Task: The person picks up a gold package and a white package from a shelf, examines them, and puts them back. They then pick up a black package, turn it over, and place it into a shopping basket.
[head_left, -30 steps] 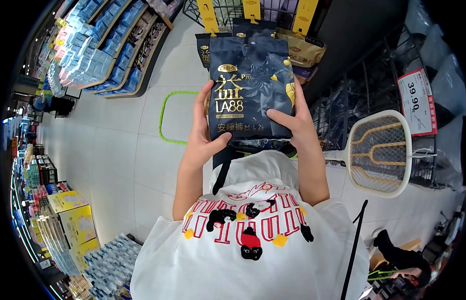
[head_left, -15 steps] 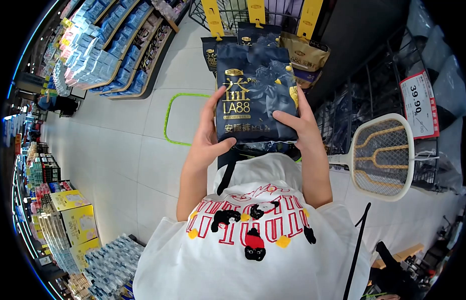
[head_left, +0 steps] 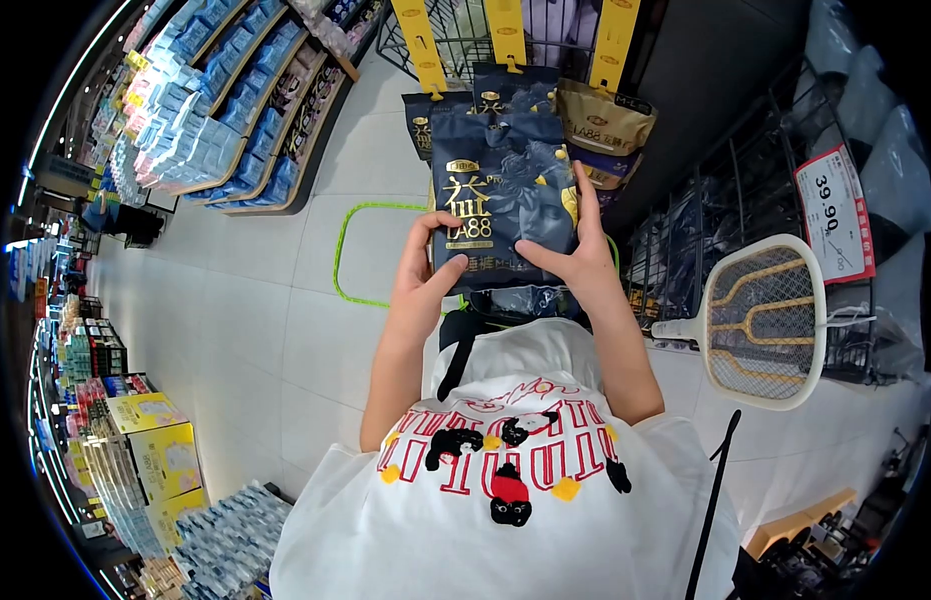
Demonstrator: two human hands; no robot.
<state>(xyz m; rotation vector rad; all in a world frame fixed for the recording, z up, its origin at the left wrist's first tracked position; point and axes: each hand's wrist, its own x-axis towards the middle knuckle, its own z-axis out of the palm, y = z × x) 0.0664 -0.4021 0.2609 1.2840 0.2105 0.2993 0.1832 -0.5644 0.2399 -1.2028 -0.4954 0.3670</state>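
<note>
A dark blue package (head_left: 505, 205) with gold lettering is held upright between both hands at chest height. My left hand (head_left: 425, 265) grips its lower left side, thumb across the front. On the right side, my right hand (head_left: 575, 250) wraps round the edge, its thumb lying on the front near the bottom. Just behind it hang similar dark packages (head_left: 515, 85) and a gold package (head_left: 605, 118) on a rack with yellow strips. Below the package, part of a basket with a green rim (head_left: 337, 250) shows.
A white racket-shaped swatter (head_left: 765, 320) hangs at the right by a price sign (head_left: 835, 215) and wire rack. Curved shelves (head_left: 255, 110) of blue packs stand upper left. Yellow boxes (head_left: 160, 450) and stacked packs (head_left: 230, 535) are lower left. Another person (head_left: 120, 220) is far left.
The package has moved slightly down and left relative to the hands' earlier place. My left fingers now curl over its front, and my right thumb has shifted left and lower.
</note>
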